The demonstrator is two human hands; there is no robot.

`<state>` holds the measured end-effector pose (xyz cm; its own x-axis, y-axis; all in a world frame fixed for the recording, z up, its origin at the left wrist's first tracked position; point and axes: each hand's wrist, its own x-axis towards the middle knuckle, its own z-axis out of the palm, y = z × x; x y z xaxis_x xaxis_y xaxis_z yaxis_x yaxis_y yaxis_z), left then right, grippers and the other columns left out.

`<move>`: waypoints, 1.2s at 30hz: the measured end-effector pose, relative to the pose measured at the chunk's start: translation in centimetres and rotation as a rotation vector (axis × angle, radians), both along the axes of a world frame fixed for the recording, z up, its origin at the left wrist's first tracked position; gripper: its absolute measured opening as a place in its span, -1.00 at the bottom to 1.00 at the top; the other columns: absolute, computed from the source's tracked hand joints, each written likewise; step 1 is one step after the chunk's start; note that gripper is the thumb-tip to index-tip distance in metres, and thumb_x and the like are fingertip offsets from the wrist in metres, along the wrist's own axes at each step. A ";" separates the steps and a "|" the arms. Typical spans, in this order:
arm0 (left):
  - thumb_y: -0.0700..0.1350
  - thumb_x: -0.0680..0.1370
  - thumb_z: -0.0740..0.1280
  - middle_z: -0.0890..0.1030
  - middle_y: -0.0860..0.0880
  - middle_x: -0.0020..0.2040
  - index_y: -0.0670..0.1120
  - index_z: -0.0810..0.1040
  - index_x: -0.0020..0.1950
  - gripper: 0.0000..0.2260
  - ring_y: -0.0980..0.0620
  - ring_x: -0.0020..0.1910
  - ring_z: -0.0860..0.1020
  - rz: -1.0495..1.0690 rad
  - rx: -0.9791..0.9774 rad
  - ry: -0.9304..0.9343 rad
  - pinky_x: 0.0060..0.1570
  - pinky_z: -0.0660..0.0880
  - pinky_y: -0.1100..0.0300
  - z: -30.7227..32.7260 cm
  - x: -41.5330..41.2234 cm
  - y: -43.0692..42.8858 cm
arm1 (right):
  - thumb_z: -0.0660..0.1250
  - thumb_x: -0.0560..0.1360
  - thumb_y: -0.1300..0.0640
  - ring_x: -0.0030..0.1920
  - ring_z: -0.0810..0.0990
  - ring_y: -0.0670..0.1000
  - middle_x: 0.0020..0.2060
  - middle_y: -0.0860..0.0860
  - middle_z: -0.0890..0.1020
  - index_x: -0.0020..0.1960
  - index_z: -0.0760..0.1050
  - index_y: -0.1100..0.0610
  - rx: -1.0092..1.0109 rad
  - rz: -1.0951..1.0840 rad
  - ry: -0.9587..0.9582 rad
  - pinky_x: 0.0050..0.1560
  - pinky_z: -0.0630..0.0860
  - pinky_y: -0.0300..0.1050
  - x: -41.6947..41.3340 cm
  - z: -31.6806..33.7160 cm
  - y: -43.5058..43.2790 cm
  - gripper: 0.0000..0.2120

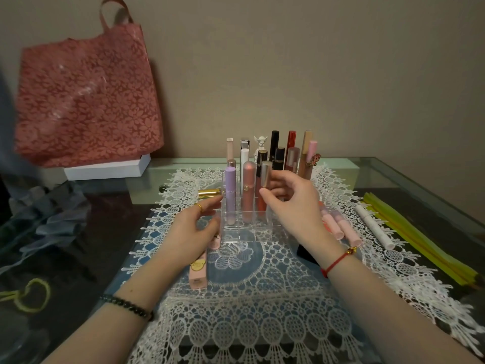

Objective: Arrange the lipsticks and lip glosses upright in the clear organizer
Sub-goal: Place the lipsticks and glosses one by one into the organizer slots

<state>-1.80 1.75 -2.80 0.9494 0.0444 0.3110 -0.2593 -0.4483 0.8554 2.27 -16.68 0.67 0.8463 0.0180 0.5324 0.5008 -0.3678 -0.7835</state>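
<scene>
The clear organizer stands on a lace mat with several lipsticks and glosses upright in its back and middle rows. My right hand pinches a gloss with a metallic cap and orange tube, which stands upright in a middle slot beside a pink tube and a lilac tube. My left hand lies with relaxed fingers against the organizer's left side. Below it lies a pink tube. A gold lipstick lies left of the organizer. Two pink glosses and a white tube lie to the right.
A pink floral bag stands on a white box at the back left. Yellow strips lie along the right edge of the glass table. A black object lies by my right wrist. Grey fabric is heaped at left.
</scene>
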 end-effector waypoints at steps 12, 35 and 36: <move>-0.19 0.51 0.27 0.53 0.15 0.17 0.12 0.43 0.28 -0.63 0.35 0.02 0.51 -0.003 -0.008 0.009 -0.23 0.39 0.59 -0.2 0.2 0.1 | 0.40 0.39 0.23 -0.19 0.57 -0.16 -0.18 -0.06 0.60 0.14 0.49 0.11 -0.052 0.005 0.005 -0.16 0.52 -0.41 -0.3 -0.3 0.0 -0.67; -0.18 0.51 0.28 0.52 0.24 0.13 0.12 0.43 0.27 -0.63 0.32 0.13 0.47 0.011 -0.021 0.008 0.00 0.37 0.41 0.0 0.0 -0.1 | 0.33 0.43 0.22 -0.30 0.51 -0.33 -0.25 -0.12 0.55 0.04 0.50 0.09 0.139 -0.142 -0.146 -0.29 0.44 -0.50 -0.7 2.5 -3.3 -0.81; -0.17 0.51 0.28 0.53 0.23 0.14 0.12 0.43 0.28 -0.63 0.32 0.12 0.47 0.011 -0.025 0.014 0.00 0.38 0.40 0.0 0.0 -0.2 | 0.33 0.44 0.21 -0.31 0.50 -0.33 -0.24 -0.11 0.55 0.04 0.50 0.08 0.158 -0.175 -0.160 -0.30 0.44 -0.50 -0.4 2.8 -3.9 -0.82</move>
<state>-1.81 1.58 -2.80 0.9531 0.0625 0.2961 -0.2421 -0.4292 0.8701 1.87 -20.62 3.44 0.7342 -0.2147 0.6440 0.5622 -0.3395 -0.7541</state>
